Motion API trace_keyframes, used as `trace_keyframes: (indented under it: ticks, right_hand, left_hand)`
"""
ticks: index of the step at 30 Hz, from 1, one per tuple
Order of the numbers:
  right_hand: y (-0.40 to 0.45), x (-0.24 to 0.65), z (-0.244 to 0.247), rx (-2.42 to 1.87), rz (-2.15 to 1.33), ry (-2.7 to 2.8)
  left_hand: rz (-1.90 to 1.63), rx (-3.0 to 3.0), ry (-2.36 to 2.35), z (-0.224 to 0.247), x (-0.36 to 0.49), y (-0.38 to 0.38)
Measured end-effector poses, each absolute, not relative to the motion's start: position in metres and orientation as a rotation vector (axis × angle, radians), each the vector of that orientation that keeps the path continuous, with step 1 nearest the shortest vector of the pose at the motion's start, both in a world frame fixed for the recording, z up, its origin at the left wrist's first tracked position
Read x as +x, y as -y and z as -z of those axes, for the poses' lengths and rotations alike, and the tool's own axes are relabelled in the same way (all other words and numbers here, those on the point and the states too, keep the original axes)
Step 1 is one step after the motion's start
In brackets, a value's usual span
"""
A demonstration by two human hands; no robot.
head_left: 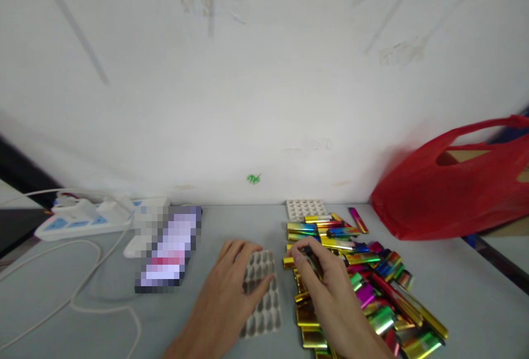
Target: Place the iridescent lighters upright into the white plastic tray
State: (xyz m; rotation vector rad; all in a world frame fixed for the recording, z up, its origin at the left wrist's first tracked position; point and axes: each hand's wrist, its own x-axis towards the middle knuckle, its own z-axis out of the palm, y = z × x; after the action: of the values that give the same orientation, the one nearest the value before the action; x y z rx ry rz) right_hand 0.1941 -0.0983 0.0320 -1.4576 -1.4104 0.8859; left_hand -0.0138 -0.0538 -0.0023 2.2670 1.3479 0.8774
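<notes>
Between the thumb and bent fingers of the right hand (330, 284), a small dark, shiny piece (313, 261) is pinched, mostly covered by the grip; its exact kind cannot be told. The thumb and forefinger nearly meet over it. The left hand (231, 287) is spread, its thumb well apart from the fingers and lying across a grey moulded tray (264, 315), with the fingers arched at the tray's far left edge; whether they press or just rest there, I cannot tell. The tray lies flat, just left of the right hand, with rows of rounded pockets, and no metallic case shows in those I can see.

Under and beyond the right hand spreads a heap of metallic cases (366, 295), probably lighters, in gold, green, magenta and blue. Judging from that, the work looks early: one piece is in hand, while many lie loose and overlapping, though some along the left side lie roughly parallel.

Behind the heap, a white tray with round hollows (306, 210) lies near the wall (264, 100). Farther out are a red carry bag (430, 193) on the right, and a blurred-out smartphone (171, 254) and a power strip (82, 228) on the left.
</notes>
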Motion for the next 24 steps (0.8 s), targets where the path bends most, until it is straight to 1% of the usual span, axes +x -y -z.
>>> trace_keyframes:
  ticks: [4, 10, 15, 21, 24]
  right_hand:
    - [0.095, 0.198, -0.028, -1.422, -0.873, 1.245]
    - [0.093, 0.197, -0.022, -1.326, -1.053, 1.104]
    - [0.093, 0.195, -0.026, -1.313, -1.128, 0.996]
    - [0.088, 0.198, -0.032, -1.139, -1.454, 0.764]
    - [0.086, 0.199, -0.034, -1.032, -1.551, 0.623]
  left_hand:
    - [-0.872, 2.236, -1.313, 0.0, -0.009, 0.061]
    - [-0.87, 2.239, -1.316, 0.0, -0.008, 0.063]
    - [-0.836, 2.222, -1.347, -0.003, -0.013, 0.06]
    - [-0.756, 2.233, -1.321, -0.01, -0.012, 0.063]
    - [-0.716, 2.238, -1.301, -0.011, -0.012, 0.066]
